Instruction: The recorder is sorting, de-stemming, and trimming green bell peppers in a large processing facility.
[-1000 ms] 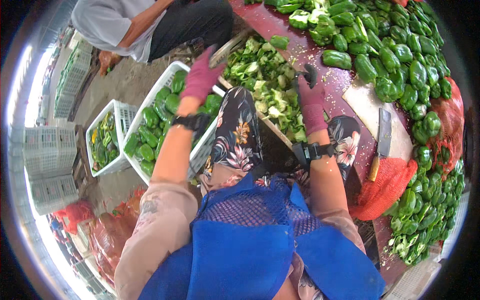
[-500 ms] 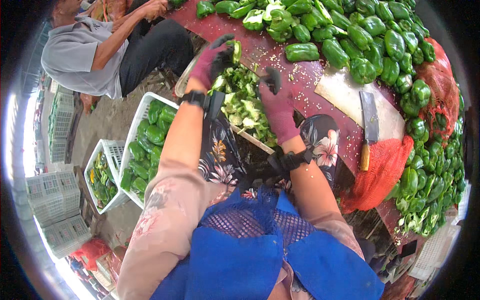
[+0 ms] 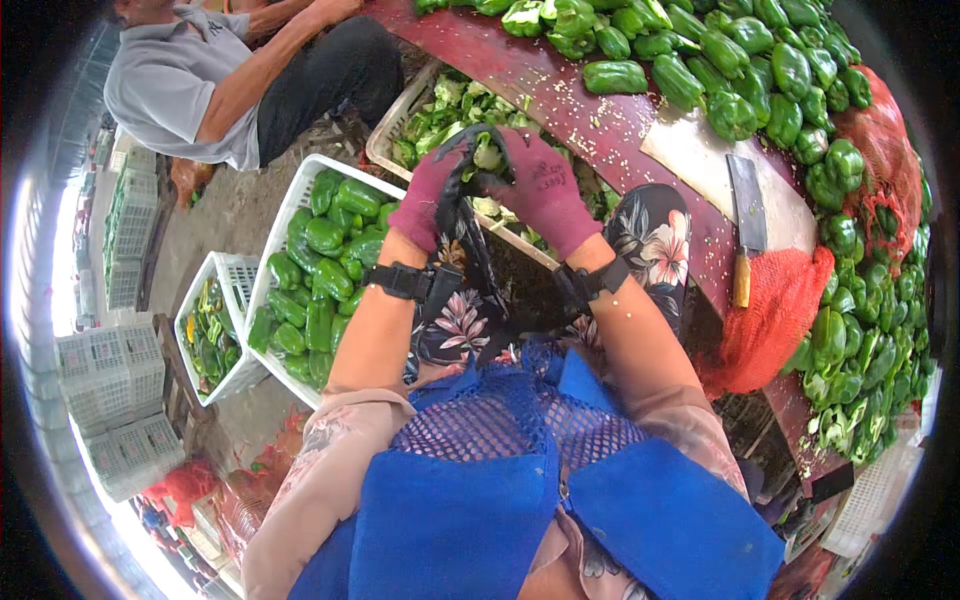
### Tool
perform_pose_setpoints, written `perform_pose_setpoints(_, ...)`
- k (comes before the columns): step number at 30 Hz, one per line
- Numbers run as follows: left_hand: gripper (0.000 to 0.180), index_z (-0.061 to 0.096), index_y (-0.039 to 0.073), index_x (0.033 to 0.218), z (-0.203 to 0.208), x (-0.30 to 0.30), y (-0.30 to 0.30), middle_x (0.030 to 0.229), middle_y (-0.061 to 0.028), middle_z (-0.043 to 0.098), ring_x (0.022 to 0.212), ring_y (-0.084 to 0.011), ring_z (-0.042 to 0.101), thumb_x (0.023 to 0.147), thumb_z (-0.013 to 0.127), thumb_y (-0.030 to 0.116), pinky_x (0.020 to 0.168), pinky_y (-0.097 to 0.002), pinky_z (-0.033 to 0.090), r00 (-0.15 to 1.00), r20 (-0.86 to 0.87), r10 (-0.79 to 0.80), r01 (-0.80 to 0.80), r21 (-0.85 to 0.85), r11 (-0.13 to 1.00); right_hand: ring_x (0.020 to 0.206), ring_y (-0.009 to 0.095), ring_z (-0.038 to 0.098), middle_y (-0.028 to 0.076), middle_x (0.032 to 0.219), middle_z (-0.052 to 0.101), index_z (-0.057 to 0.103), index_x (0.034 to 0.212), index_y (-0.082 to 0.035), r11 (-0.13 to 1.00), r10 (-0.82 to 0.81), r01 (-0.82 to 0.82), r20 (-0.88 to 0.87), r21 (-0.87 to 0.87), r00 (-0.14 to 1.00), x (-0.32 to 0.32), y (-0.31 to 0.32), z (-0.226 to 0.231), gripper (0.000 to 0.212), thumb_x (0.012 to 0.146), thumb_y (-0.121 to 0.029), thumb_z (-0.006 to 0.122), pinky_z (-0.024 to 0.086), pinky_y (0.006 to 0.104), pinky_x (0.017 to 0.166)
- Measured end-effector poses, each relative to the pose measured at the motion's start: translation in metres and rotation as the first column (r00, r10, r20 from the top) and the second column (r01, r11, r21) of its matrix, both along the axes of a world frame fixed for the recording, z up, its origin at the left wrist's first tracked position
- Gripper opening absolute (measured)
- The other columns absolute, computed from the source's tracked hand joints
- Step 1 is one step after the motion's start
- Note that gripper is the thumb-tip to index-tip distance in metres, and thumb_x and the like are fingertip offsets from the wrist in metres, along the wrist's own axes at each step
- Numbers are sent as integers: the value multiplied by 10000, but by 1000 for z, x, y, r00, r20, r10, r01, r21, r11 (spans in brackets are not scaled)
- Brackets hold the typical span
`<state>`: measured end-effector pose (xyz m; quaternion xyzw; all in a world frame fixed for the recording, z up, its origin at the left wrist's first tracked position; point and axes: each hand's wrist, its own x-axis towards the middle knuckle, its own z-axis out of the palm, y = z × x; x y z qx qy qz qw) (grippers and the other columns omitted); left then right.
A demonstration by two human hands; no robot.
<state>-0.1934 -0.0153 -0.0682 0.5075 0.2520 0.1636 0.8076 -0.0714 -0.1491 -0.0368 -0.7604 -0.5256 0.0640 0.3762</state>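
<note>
My left hand, in a maroon glove with dark fingers, grips a green pepper. On the other side of this pepper, my right hand, gloved alike, curls inward with its fingers closed against it. The pepper's pale inside partly shows; both sets of fingers cover the rest. Whether the right fingers also hold a small tool is hidden. Just beyond and beneath my hands is a pale crate filled with cut pepper pieces.
A white crate of whole green peppers stands at left, beside a smaller white crate. On the maroon table lie a heap of peppers, a cleaver on a board, and red netting. Another person sits at far left.
My hands have come together and nearer to my body. The pepper, held up by the left hand before, is now between both hands. My view has shifted slightly.
</note>
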Motion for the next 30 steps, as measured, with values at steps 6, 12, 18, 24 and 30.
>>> perform_pose_setpoints(6,354,555,23,1199,-5,5,-13,1026,-36,620,900,-118,562,876,550,166,812,-244,445,983,-182,-35,105,394,913,927,328,595,161,996,583,505,1043,-56,984,65,-39,147,-175,987,12,0,-12,444,699,-247,710,491,402,780)
perform_pose_setpoints(12,330,558,22,1188,15,8,-23,1012,-32,623,865,-114,567,886,538,152,775,-267,472,960,-276,-36,117,282,952,855,320,616,135,961,601,525,1011,-72,960,103,-33,239,-279,966,10,-5,0,421,714,-327,679,499,404,730)
perform_pose_setpoints(18,328,551,30,1202,-24,-3,-11,1066,-43,608,882,-129,583,895,514,141,727,-276,512,999,-14,-44,45,83,996,815,320,622,131,912,621,546,937,-71,974,27,29,240,-226,970,3,4,-9,400,714,-382,660,498,400,669)
perform_pose_setpoints(24,333,576,42,1176,16,7,-33,937,-1,609,827,-88,563,844,551,38,671,-230,499,986,-120,118,-89,223,971,735,361,619,211,868,648,600,1049,22,933,-186,356,-777,52,601,27,17,-46,485,799,-393,579,477,395,652)
perform_pose_setpoints(30,541,492,44,1268,3,-13,-16,1104,-39,585,932,-129,561,741,592,-24,808,-243,462,977,-62,202,-178,276,945,1056,347,559,263,1132,561,481,1244,-35,915,-376,327,-204,-236,904,29,11,-50,562,778,-319,612,462,410,850)
